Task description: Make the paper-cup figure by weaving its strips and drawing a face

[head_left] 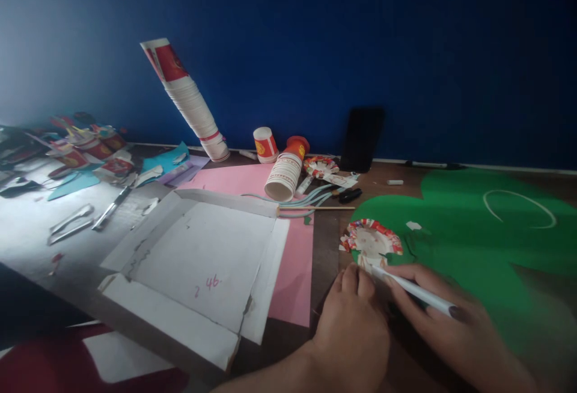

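In my right hand is a white marker pen with a dark end, gripped between thumb and fingers. The pen's tip reaches the pale strip of a cut-up paper cup, whose red-and-white edge is fanned out in small flaps. My left hand is closed, with curled fingers pressed on the near end of that strip. Both hands lie close together. Under the cup's right side is a green paper sheet.
A shallow white box lid lies left on pink paper. Behind are a leaning stack of paper cups, a toppled cup stack and a black phone-like slab. A box cutter lies far left. A blue wall rises behind.
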### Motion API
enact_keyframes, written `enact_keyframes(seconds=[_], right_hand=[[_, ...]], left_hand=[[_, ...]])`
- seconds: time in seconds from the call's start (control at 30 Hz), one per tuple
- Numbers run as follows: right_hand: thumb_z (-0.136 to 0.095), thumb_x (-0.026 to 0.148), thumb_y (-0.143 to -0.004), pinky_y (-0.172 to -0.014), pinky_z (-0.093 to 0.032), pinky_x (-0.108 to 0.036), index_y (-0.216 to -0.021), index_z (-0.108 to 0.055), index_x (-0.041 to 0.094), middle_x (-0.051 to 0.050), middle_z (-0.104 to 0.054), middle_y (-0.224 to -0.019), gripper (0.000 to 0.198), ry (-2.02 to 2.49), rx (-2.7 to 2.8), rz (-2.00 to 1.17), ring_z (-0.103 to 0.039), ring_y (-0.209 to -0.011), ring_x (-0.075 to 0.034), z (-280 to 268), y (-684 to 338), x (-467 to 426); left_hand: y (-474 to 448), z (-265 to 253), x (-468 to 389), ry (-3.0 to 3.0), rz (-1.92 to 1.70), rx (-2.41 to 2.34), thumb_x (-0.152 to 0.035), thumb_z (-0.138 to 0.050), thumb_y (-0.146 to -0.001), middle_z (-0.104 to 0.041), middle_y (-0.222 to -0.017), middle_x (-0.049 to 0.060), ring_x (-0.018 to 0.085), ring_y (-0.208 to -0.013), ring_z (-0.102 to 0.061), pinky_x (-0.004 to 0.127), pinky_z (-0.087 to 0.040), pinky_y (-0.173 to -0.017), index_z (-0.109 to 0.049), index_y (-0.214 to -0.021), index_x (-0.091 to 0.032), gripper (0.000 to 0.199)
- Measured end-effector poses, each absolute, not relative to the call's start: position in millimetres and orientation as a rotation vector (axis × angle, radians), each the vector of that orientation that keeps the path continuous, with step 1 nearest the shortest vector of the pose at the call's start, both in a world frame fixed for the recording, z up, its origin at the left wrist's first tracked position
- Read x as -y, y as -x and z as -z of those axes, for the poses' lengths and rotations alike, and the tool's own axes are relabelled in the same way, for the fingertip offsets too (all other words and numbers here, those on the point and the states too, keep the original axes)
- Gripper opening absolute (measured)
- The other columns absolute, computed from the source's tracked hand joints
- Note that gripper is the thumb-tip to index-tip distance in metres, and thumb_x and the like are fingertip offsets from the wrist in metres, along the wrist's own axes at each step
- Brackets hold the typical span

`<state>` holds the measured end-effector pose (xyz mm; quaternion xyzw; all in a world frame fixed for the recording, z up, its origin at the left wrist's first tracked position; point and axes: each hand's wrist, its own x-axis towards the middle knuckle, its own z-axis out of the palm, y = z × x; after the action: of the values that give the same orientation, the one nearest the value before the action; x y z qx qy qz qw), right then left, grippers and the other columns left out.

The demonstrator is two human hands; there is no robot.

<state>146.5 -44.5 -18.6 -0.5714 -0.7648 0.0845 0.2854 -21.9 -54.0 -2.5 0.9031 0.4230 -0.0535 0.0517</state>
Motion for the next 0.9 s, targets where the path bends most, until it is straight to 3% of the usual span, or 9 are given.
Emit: enact_keyframes(seconds=[0.2, 0.57, 0.9], right_hand=[[-0.053, 0.042, -0.089, -0.065, -0.055, -0.029, -0.096, -0.066, 0.027, -0.001, -0.076, -0.089, 0.021, 1.565, 2.035, -0.264, -0.072, -0.074, -0.02, 22, -150, 45], [-0.056, 0.045, -0.086, -0.06, -0.057, -0.026, -0.093, -0.067, 0.03, 0.002, -0.077, -0.086, 0.02, 1.555, 2.009, -0.292, -0.073, -0.07, -0.02, 18, -151, 40], [-0.055, 0.045, -0.086, -0.063, -0.059, -0.024, -0.089, -0.07, 0.03, 0.001, -0.079, -0.087, 0.021, 1.538, 2.009, -0.333, -0.074, -0.069, -0.02, 10, -150, 36]], left_hand=[[21, 4, 55, -2.751, 0.117, -1.328, -0.028, -0.043, -0.094, -0.05, -0.138, 0.018, 0.031, -0.129, -0.043, 0.041, -0.043, -0.103, -0.064, -0.123, -0.009, 0.041], [18, 12, 59, -2.743, -0.015, -1.447, -0.027, -0.039, -0.096, -0.05, -0.136, 0.017, 0.028, -0.127, -0.043, 0.038, -0.044, -0.101, -0.055, -0.133, -0.009, 0.044], [19, 13, 58, -2.787, -0.08, -1.426, -0.029, -0.044, -0.094, -0.054, -0.132, 0.018, 0.03, -0.122, -0.048, 0.039, -0.046, -0.097, -0.067, -0.12, -0.009, 0.04]])
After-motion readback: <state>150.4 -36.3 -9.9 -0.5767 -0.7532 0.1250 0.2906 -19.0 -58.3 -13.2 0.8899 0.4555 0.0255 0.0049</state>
